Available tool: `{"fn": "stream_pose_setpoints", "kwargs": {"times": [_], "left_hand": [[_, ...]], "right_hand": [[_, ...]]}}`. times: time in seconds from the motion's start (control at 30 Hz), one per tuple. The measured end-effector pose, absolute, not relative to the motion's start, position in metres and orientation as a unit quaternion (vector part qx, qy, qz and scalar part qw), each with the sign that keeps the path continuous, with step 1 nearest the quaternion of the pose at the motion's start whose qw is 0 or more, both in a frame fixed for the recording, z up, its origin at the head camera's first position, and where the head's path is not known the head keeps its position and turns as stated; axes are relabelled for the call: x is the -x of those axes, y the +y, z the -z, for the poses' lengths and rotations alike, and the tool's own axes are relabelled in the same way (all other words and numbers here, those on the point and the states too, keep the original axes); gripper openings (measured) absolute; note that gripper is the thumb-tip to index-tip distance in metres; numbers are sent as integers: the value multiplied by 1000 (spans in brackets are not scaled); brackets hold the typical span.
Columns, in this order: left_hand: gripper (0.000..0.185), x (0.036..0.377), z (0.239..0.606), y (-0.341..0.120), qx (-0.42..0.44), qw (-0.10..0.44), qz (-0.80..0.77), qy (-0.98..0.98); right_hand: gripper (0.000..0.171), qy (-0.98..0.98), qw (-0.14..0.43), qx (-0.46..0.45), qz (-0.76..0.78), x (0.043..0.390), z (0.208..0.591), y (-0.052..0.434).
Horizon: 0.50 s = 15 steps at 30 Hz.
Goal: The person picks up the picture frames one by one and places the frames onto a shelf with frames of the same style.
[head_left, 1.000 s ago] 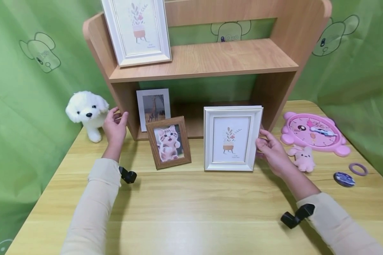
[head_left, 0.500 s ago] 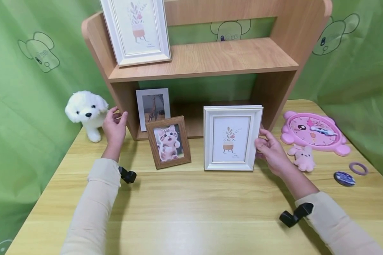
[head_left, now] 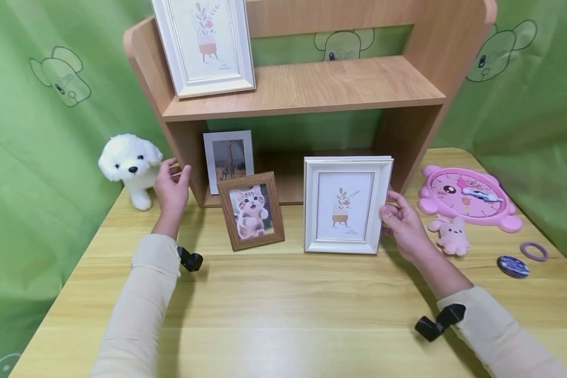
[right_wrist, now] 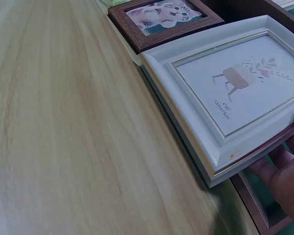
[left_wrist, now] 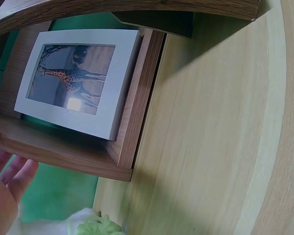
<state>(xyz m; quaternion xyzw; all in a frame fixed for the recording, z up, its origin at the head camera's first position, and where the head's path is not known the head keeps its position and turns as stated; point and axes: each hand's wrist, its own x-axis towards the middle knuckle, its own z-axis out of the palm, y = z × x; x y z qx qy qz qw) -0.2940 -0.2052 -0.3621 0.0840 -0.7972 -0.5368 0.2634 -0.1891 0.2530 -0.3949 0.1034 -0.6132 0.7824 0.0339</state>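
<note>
A white picture frame (head_left: 348, 207) with a potted-plant print stands upright on the table before the shelf, a second pale edge showing behind it. My right hand (head_left: 406, 231) holds its right edge, thumb in front and fingers behind. My left hand (head_left: 171, 191) is at the left side panel of the wooden shelf (head_left: 307, 111), fingers loosely bent along its outer side. A brown frame (head_left: 279, 210) with a kitten picture leans back beside the white one. Behind it, in the lower compartment, is a small white giraffe frame (left_wrist: 125, 93).
Left of the shelf stands a white plush dog (head_left: 131, 157). A larger white plant-print frame (head_left: 184, 79) is on the upper shelf. At right lie a pink toy clock (head_left: 493, 210), a pink plush bunny (head_left: 455, 239), a purple ring (head_left: 523, 251) and a blue round disc (head_left: 513, 266).
</note>
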Motion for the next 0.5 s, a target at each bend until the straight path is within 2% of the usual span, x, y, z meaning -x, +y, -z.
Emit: {"fn": "stream_pose_setpoints", "kwargs": {"times": [0.5], "left_hand": [[32, 294, 363, -204, -70, 271, 511, -813]], "right_hand": [[23, -616, 42, -98, -780, 184, 391, 253]]}}
